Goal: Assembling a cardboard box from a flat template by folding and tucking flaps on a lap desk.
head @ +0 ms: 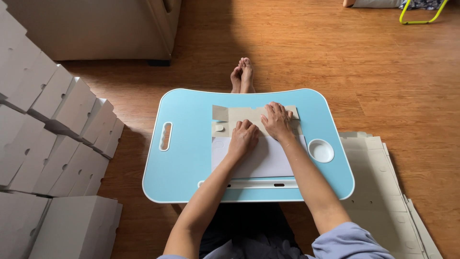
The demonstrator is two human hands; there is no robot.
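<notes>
A flat cardboard box blank [268, 160], white on its near part and grey-brown on its folded far flap [230, 115], lies on a light blue lap table [187, 163]. My left hand [243, 138] presses down on the fold line with fingers bent. My right hand [276, 120] lies flat on the grey-brown flap just to the right, fingers spread. Both hands touch the cardboard side by side.
Rows of folded white boxes [52, 129] are stacked on the wooden floor to the left. A pile of flat cardboard blanks [383, 192] lies to the right. The table has a handle slot [165, 136] and a round cup recess [321, 150]. My bare feet [242, 76] show beyond the table.
</notes>
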